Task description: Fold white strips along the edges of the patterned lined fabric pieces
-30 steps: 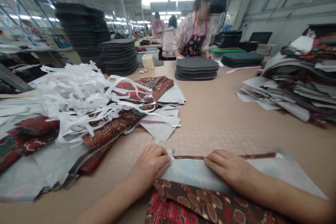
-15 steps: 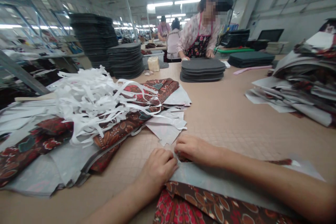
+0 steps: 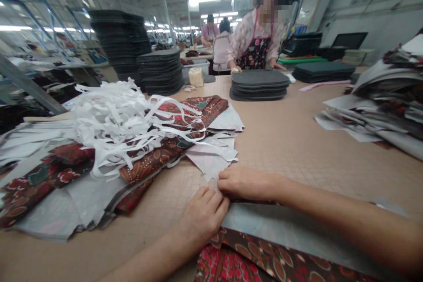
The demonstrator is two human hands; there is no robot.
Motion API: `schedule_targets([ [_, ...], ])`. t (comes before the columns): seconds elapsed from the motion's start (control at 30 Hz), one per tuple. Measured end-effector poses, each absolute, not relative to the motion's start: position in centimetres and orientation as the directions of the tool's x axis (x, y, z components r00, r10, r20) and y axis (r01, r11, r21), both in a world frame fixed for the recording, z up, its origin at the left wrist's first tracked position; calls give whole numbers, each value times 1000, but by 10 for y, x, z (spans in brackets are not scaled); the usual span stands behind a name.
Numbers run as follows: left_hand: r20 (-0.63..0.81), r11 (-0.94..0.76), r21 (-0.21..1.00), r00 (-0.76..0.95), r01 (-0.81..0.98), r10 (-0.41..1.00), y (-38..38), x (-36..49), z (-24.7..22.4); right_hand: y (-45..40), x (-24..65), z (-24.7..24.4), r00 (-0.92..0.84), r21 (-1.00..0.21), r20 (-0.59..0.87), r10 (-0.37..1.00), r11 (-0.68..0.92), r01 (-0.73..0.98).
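Note:
A brown and red patterned fabric piece with a pale grey backing lies before me, its upper edge folded over. My left hand is closed on the left end of that edge, fingers curled over it. Right beside it, my right hand is closed at the same corner, with its forearm reaching across the fabric. The fingertips of both hands are partly hidden, and the two hands touch or nearly touch. Just beyond them is the pale corner of another fabric piece.
White strips lie tangled on patterned fabric at left. Dark grey pads stand in a tall stack, a shorter stack and a low stack. Behind the low stack a co-worker touches it. More layered fabric is piled at right.
My hands have drawn slightly closer together at the fabric's corner, the fingers still curled. The view has shifted a little. The co-worker's hand has moved outward beside the low stack.

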State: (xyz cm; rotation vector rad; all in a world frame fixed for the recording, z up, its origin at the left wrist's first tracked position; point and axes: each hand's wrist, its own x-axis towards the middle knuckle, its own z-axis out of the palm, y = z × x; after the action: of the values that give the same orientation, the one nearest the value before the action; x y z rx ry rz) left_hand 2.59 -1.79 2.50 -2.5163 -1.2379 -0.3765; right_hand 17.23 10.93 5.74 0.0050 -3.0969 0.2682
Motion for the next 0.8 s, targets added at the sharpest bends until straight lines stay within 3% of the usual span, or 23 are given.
schedule_targets([
  [0.1, 325, -565, -148, 580, 811, 747, -17, 26, 24, 110, 169, 57, -1000, -141, 23, -15, 990, -18],
  [0.2, 260, -542, -115, 552, 832, 792, -16, 26, 23, 113, 166, 52, -1000, -183, 12, 23, 983, 20],
  [0.37, 229, -533, -85, 537, 842, 812, -16, 23, 20, 115, 174, 41, -963, -289, 56, 264, 927, 237],
  [0.47, 270, -529, -68, 526, 846, 806, -16, 22, 21, 104, 192, 38, -937, -303, 129, 325, 913, 275],
  [0.8, 478, -641, -128, 614, 757, 629, -12, -2, -9, 54, 313, 54, -949, -60, 111, 294, 955, 289],
])
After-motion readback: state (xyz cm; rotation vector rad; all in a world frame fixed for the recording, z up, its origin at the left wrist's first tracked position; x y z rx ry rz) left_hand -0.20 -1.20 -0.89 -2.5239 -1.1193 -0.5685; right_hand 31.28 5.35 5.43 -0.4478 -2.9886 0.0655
